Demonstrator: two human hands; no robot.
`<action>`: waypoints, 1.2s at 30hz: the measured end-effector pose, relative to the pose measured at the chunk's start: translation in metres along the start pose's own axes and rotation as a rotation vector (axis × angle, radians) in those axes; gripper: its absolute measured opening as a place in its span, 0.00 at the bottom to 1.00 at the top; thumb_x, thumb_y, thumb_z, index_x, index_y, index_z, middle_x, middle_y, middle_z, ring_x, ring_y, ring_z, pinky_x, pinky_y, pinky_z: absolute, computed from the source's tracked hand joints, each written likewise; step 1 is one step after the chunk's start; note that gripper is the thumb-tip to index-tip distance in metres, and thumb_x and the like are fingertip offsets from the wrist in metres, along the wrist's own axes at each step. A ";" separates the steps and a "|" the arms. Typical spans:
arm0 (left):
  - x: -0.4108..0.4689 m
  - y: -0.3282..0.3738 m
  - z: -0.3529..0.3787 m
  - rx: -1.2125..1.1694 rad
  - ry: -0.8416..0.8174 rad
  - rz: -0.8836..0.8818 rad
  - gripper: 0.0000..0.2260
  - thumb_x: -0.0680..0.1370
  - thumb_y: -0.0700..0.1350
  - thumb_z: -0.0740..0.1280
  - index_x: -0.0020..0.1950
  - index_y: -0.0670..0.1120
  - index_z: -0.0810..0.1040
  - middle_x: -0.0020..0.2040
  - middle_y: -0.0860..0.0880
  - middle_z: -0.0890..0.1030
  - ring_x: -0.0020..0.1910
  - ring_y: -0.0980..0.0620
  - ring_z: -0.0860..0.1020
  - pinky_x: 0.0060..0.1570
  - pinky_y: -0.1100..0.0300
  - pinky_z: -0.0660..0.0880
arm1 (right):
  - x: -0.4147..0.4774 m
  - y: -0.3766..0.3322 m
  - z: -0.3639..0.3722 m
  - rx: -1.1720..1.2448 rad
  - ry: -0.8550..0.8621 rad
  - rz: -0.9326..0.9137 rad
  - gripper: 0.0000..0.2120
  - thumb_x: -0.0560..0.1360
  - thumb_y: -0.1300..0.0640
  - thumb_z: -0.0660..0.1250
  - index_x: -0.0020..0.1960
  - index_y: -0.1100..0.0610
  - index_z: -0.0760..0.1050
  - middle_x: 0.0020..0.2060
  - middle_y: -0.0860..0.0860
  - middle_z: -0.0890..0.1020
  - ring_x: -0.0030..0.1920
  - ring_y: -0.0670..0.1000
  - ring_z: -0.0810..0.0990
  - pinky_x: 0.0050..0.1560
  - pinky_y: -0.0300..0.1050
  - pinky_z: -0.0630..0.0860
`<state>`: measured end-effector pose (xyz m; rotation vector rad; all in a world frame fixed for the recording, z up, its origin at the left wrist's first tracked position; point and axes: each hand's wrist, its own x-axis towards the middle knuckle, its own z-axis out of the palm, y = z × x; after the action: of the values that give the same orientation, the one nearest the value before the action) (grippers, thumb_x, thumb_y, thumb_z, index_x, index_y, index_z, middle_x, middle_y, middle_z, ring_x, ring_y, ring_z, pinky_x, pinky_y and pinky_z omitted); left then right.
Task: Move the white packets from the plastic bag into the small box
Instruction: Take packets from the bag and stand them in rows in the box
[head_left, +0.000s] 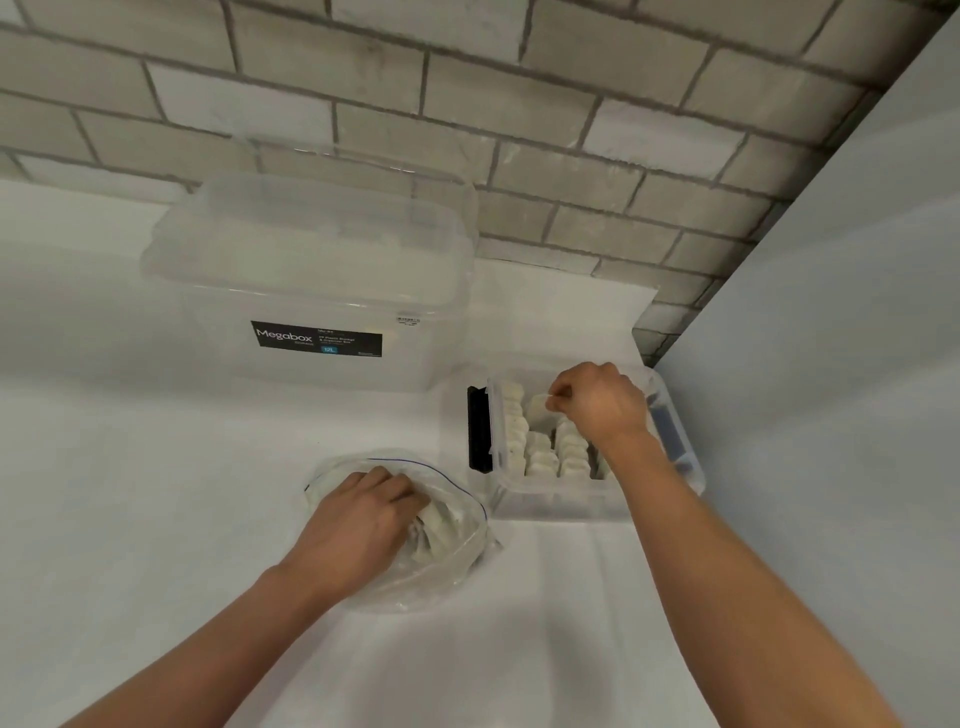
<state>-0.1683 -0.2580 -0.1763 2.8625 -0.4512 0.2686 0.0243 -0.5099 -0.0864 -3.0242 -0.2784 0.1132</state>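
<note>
1. Pinching one white packet (540, 402) between thumb and fingertips of the right hand (602, 402), just above the small box (550, 501) at the back right corner of the counter (156, 493).
2. Digging into the plastic bag (447, 561) with the left hand (363, 512), fingers curled round more packets (434, 519); mid-counter, just off the box's front left corner.
3. Packed tight in there, upright rows of packets (540, 457), with only a slim gap showing under the hand.
4. Risk here: forcing the pinched one down and toppling or crushing a neighbouring row.
5. Risk too: dragging the limp bag along while lifting out, spilling packets toward the front edge.
6. Hemmed in on the right by the side wall (831, 415) and at the back by brick; worth minding the black latch (479, 431) sticking out on the box's left side at every crossing.
7. Open room left and front of the bag; big lidded tub (311, 291) toward the back edge, off the route.
</note>
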 end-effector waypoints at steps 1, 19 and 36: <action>0.000 -0.001 0.000 -0.002 -0.001 0.002 0.18 0.63 0.41 0.78 0.50 0.54 0.85 0.45 0.57 0.81 0.42 0.50 0.79 0.41 0.58 0.77 | 0.000 -0.002 0.000 -0.040 0.018 0.001 0.09 0.77 0.45 0.71 0.54 0.47 0.84 0.50 0.53 0.83 0.48 0.57 0.82 0.41 0.44 0.72; -0.011 -0.008 -0.045 -0.404 -0.064 -0.147 0.04 0.79 0.46 0.67 0.49 0.55 0.80 0.44 0.60 0.82 0.45 0.62 0.79 0.44 0.62 0.76 | -0.114 -0.043 -0.032 0.709 0.371 -0.049 0.04 0.73 0.49 0.77 0.44 0.49 0.85 0.38 0.38 0.85 0.36 0.42 0.80 0.39 0.32 0.73; -0.021 -0.022 -0.115 -0.736 -0.037 -0.257 0.12 0.72 0.52 0.77 0.54 0.57 0.82 0.47 0.60 0.83 0.48 0.60 0.81 0.46 0.63 0.79 | -0.175 -0.135 0.016 0.871 0.007 -0.173 0.04 0.78 0.56 0.71 0.48 0.50 0.85 0.35 0.42 0.85 0.37 0.44 0.82 0.39 0.37 0.77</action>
<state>-0.1974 -0.2030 -0.0750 2.1676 -0.1353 -0.0069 -0.1725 -0.4090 -0.0762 -2.1290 -0.3681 0.1580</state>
